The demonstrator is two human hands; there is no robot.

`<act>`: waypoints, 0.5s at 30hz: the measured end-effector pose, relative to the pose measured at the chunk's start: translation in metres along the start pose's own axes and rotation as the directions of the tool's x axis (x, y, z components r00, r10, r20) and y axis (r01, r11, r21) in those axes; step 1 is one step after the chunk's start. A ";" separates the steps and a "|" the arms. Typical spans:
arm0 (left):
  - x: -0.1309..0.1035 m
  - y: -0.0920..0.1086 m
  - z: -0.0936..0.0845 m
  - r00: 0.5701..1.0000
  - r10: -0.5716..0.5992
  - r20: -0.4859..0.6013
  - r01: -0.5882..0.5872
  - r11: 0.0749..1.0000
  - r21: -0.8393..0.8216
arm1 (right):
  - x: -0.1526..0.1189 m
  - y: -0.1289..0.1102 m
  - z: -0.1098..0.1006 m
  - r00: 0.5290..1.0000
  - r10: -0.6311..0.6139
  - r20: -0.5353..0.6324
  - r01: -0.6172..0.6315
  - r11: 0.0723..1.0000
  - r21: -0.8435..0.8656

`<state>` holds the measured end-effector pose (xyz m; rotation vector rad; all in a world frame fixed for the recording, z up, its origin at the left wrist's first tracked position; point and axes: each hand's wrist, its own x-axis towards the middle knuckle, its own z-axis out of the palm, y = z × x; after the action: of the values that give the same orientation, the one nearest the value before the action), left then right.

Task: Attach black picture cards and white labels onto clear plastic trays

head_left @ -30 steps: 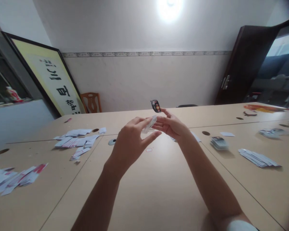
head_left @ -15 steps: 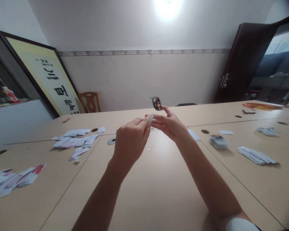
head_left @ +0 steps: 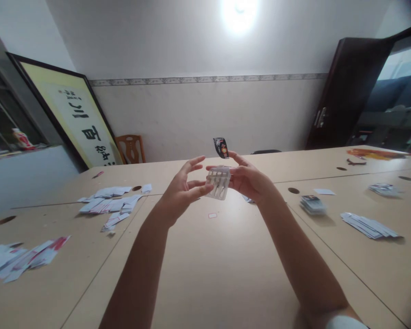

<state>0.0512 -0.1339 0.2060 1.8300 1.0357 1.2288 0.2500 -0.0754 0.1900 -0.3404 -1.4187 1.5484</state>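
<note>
Above the table's middle, a small clear plastic tray (head_left: 219, 188) with several narrow slots is held up in my right hand (head_left: 252, 181), between thumb and fingers. Further up, near that hand's index fingertip, a curved black label (head_left: 221, 147) with white and orange print stands upright. My left hand (head_left: 182, 191) is open at the tray's left, fingers spread and curved, thumb tip at the tray's edge. Whether the slots contain anything is hard to make out.
White paper slips (head_left: 106, 203) lie in loose piles on the left, with more slips (head_left: 30, 258) nearer me. On the right are a stack of clear packs (head_left: 313, 204), a fanned row of white strips (head_left: 369, 225) and another pack pile (head_left: 385, 189). Round holes (head_left: 293, 190) pierce the tabletop (head_left: 205, 274).
The left fingers have loosened and spread away from their pinch. The clear tray has turned its slotted face toward me. The black label stays by the right index finger.
</note>
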 end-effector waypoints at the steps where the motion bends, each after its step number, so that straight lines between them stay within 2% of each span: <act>1: 0.000 -0.001 0.000 1.000 -0.021 0.015 0.021 0.999 -0.025 | -0.001 0.000 0.001 1.000 0.000 0.013 0.000 1.000 0.000; 5: 0.003 -0.004 0.002 0.993 -0.079 0.083 0.093 0.979 -0.179 | -0.004 -0.006 0.002 1.000 0.008 0.019 -0.007 0.998 -0.059; 8: 0.006 -0.008 0.004 0.994 -0.094 0.049 0.103 0.964 -0.247 | -0.006 -0.015 -0.004 0.988 -0.079 -0.131 0.061 0.989 -0.134; 11: 0.009 -0.010 0.006 0.995 -0.102 0.014 0.102 0.965 -0.241 | -0.010 -0.024 -0.013 0.906 -0.274 -0.323 0.210 0.953 -0.217; 13: 0.010 -0.012 0.008 0.993 -0.116 0.009 0.115 0.968 -0.223 | -0.014 -0.029 -0.019 0.852 -0.376 -0.365 0.282 0.916 -0.287; 15: 0.011 -0.012 0.010 0.992 -0.125 0.003 0.123 0.969 -0.216 | -0.018 -0.034 -0.022 0.828 -0.430 -0.361 0.313 0.888 -0.338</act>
<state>0.0603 -0.1198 0.1968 1.5709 0.9669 1.2259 0.2910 -0.0812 0.2065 -0.4948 -1.2466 0.8909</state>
